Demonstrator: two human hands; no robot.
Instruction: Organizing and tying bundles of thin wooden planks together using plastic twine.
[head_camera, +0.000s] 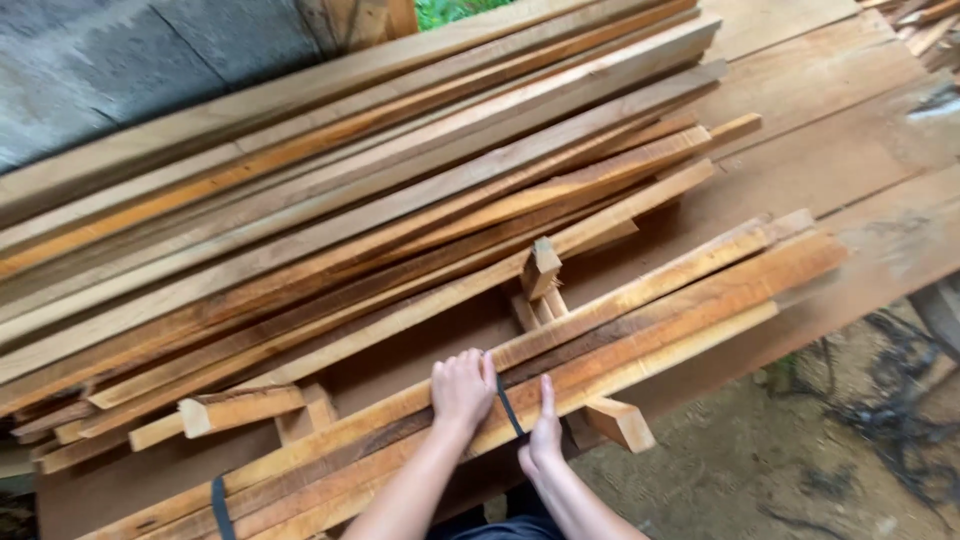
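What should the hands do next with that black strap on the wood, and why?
Probably pull the black strap snug. It runs across the bundle of long slats between the left hand, pressing on top, and the right hand at the near edge. A second strap already crosses the bundle farther along.

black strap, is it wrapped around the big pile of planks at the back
No, the black strap runs across the small front bundle, between the left hand and right hand.
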